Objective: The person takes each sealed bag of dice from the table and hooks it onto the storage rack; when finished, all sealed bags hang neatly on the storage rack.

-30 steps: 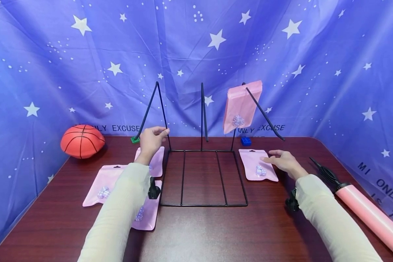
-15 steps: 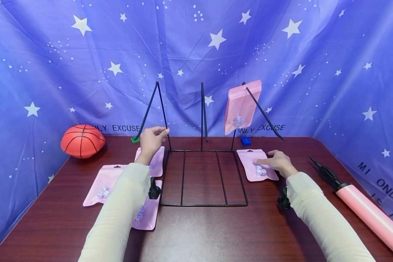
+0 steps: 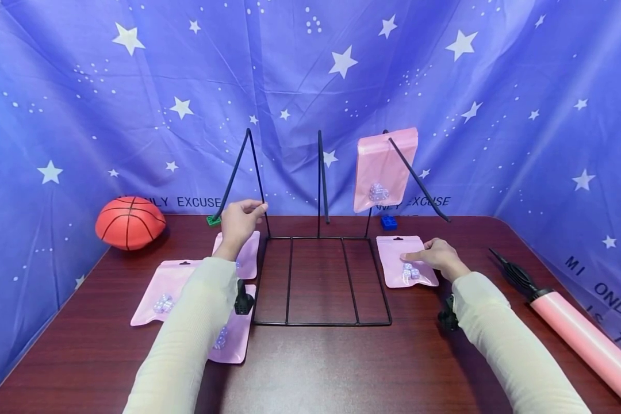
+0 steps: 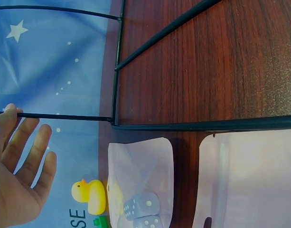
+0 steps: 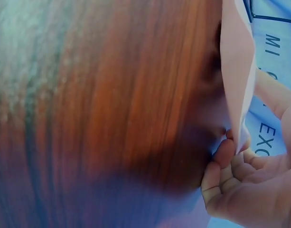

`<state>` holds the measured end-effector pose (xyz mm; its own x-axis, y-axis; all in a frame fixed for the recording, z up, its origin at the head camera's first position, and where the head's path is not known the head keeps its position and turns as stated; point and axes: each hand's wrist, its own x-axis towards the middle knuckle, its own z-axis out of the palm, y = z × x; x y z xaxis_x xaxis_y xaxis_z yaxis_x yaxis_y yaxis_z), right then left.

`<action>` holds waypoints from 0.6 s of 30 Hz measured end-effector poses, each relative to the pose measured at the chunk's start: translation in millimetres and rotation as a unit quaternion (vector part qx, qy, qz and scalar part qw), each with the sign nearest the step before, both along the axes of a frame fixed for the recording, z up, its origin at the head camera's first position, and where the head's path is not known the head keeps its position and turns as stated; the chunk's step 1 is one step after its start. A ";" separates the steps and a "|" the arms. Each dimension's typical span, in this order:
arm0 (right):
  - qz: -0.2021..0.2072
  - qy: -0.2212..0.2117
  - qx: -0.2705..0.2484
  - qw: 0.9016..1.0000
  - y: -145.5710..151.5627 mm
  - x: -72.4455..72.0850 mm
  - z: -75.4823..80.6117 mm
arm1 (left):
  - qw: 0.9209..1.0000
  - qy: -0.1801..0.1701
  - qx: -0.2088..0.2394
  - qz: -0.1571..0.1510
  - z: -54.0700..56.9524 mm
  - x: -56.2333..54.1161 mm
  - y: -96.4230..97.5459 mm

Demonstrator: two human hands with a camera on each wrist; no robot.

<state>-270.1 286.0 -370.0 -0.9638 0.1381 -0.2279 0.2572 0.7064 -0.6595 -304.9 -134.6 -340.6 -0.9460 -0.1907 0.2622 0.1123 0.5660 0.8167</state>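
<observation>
Left hand (image 3: 240, 224): thumb and forefinger pinching upright rod (image 3: 257, 175) of black rack (image 3: 318, 237), other fingers apart. Right hand (image 3: 443, 257): fingers clamped on edge of pink bag (image 3: 395, 260) holding dice (image 3: 410, 271), just right of rack.

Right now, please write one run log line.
left hand: pinches rack | right hand: pinches pouch | hung pouch: on right hook

The reddish-brown, wood-grained worktop (image 3: 341, 374) carries a black wire display rack (image 3: 289, 282), with three pink zip bags (image 3: 157, 282) of dice lying left of it. Along the back sit a red toy basketball (image 3: 130, 223), a yellow rubber duck (image 4: 90, 195), a green toy brick (image 3: 214, 221) and a blue toy brick (image 3: 388, 223); a pink hand pump (image 3: 582, 342) lies at far right.
</observation>
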 end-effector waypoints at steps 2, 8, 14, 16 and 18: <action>0.002 0.000 -0.005 1.000 1.5 -0.3 -0.6 | 1.000 -0.001 0.002 -0.001 -0.1 0.1 -0.2; 0.012 0.000 -0.028 1.000 6.7 -2.2 -2.8 | 1.000 -0.006 0.005 -0.003 0.9 0.4 -0.7; 0.011 -0.011 -0.046 0.999 13.8 -2.5 -3.5 | 1.000 -0.013 0.006 -0.004 1.9 0.4 -0.8; 0.009 -0.010 -0.050 0.999 16.6 -2.0 -3.5 | 1.000 -0.013 0.005 -0.003 1.9 0.5 -0.7; 0.006 -0.002 -0.060 0.998 19.3 -1.4 -3.9 | 1.000 -0.012 0.004 -0.003 1.9 0.7 -0.6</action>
